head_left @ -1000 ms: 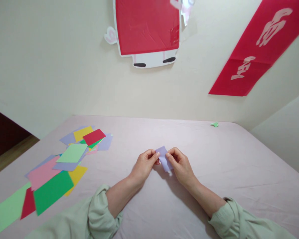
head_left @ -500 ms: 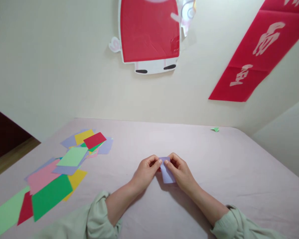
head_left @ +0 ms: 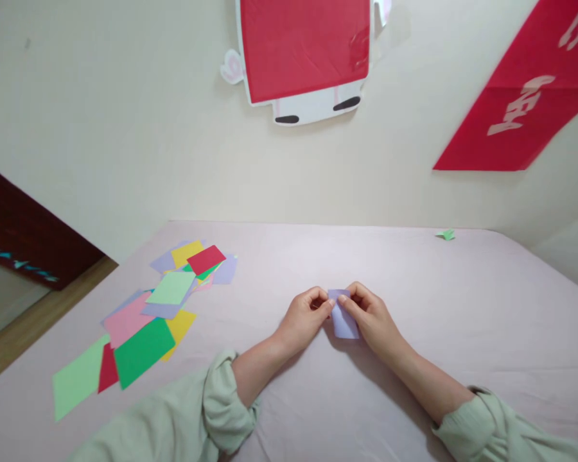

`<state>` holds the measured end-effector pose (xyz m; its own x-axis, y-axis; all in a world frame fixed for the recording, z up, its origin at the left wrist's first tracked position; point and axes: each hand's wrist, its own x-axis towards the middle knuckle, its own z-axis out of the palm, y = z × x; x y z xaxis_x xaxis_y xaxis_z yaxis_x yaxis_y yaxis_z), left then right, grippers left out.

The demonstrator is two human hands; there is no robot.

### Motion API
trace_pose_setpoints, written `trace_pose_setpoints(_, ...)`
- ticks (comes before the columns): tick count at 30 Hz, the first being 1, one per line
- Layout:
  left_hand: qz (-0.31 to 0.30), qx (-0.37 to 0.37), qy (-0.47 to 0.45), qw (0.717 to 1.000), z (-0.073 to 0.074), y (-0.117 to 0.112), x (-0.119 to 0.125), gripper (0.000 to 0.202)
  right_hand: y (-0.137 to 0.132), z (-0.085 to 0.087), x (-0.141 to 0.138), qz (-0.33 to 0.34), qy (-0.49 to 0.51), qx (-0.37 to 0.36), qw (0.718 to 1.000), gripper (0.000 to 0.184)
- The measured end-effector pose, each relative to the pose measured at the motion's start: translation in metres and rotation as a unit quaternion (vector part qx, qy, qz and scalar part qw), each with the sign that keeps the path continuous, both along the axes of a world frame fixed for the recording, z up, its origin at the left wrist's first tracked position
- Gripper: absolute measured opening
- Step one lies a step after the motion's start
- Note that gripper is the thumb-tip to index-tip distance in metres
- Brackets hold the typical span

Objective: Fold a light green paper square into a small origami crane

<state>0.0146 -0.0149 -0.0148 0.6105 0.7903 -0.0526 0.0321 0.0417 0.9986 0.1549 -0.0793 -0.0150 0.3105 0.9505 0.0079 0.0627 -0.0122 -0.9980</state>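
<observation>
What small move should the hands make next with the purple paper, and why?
Perhaps slide the right hand slightly down the purple paper while the left hand steadies it: both hands pinch the sheet near its top edge, and neither thumb covers its lower part.

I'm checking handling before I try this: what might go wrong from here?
The purple paper is pinched near its upper end by the left hand and right hand, so uneven pressure might crease it askew. The dark green sheet overlaps a red sheet close to the left sleeve, so a sweep of that sleeve could shift both.
</observation>
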Motion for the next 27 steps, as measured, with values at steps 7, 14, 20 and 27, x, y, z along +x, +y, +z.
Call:
trace_pose_setpoints(7,-0.030,0.023,0.021,0.999,0.003,-0.001,0.002,0.022,0.002,0.003,0.002,-0.042,0.013,0.037,0.998,0.028)
trace_pose_setpoints(14,-0.063,0.046,0.040,0.996,0.006,-0.003,0.003,0.015,0.004,0.007,0.006,-0.090,0.062,0.050,0.993,0.028)
trace_pose_setpoints(20,-0.077,0.042,0.048,0.995,0.008,-0.003,0.002,0.015,0.006,-0.001,0.009,-0.098,0.085,0.044,0.991,0.029)
trace_pose_setpoints(27,-0.060,0.035,0.042,0.997,0.010,-0.005,0.002,0.015,0.007,-0.003,0.013,-0.108,0.109,0.044,0.987,0.032)
